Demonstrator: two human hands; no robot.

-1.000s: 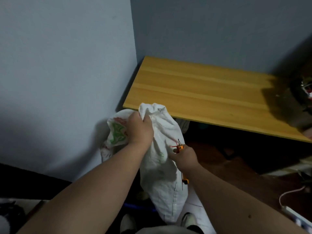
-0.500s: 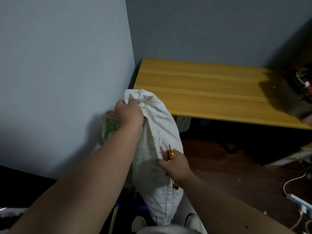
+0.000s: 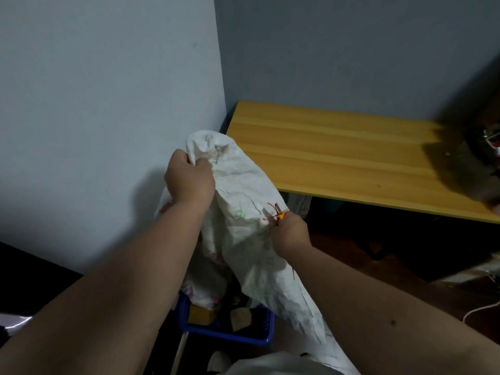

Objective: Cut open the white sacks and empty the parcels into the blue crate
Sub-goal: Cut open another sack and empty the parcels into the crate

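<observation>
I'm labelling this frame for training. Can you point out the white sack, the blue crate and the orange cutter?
white sack (image 3: 243,212): head view, creased middle panel.
blue crate (image 3: 230,335): head view, near rim.
orange cutter (image 3: 281,215): head view, orange body above the right hand's fingers.

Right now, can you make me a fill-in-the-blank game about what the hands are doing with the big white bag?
1. The left hand grips the bunched end of the white ____.
2. The right hand holds a small tool with an ____ handle against the sack.
3. Below the sack sits a ____ crate with brown parcels inside.
4. The table by the wall has a ____ top.

Missing words: sack; orange; blue; wooden
</observation>
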